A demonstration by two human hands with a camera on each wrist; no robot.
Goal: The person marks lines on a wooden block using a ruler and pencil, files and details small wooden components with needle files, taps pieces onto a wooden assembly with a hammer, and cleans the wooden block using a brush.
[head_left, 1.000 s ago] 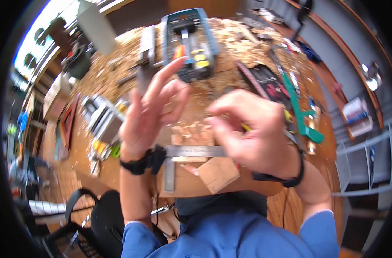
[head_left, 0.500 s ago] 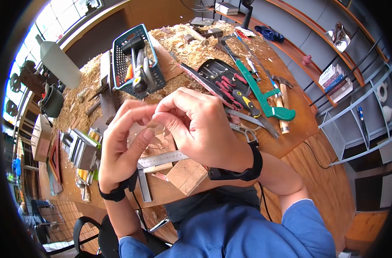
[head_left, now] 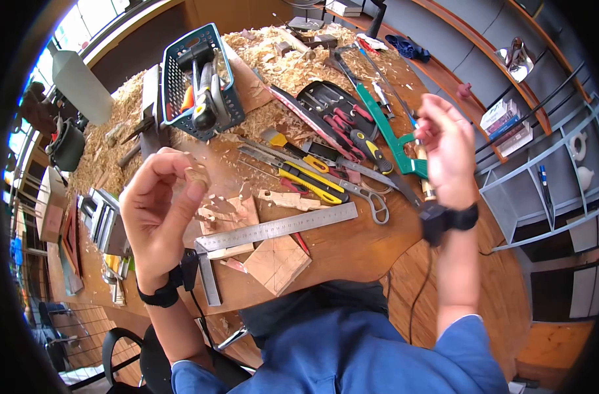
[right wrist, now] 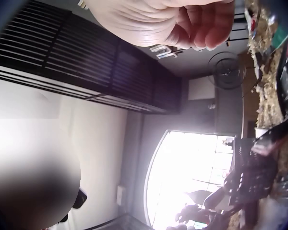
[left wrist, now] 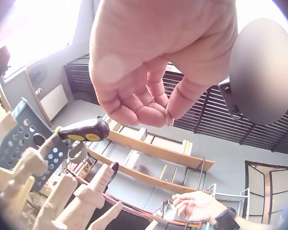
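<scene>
The left hand (head_left: 158,213) is raised over the table's left part, left of the ruler. Its thumb and fingertips meet on what looks like a small tan piece (head_left: 196,173), mostly hidden by the fingers. In the left wrist view the left hand (left wrist: 158,62) has its fingers bent to the thumb tip. The right hand (head_left: 449,154) is raised at the right, over the green saw handle (head_left: 394,148), fingers loosely bent, nothing seen in it. It shows as the right hand (left wrist: 197,206) in the left wrist view and the right hand (right wrist: 168,24) in the right wrist view.
A steel ruler square (head_left: 279,228) lies across wood blocks, beside a marked square board (head_left: 277,264). Yellow cutters (head_left: 312,187), scissors (head_left: 378,207) and a tool pouch (head_left: 339,108) lie beyond. A blue basket (head_left: 230,85) holds tools; wood shavings (head_left: 260,56) cover the back.
The hands were together at the fingertips and have parted. The right hand has moved right and up; the left hand has moved slightly left. The ruler and cutters have come into fuller view.
</scene>
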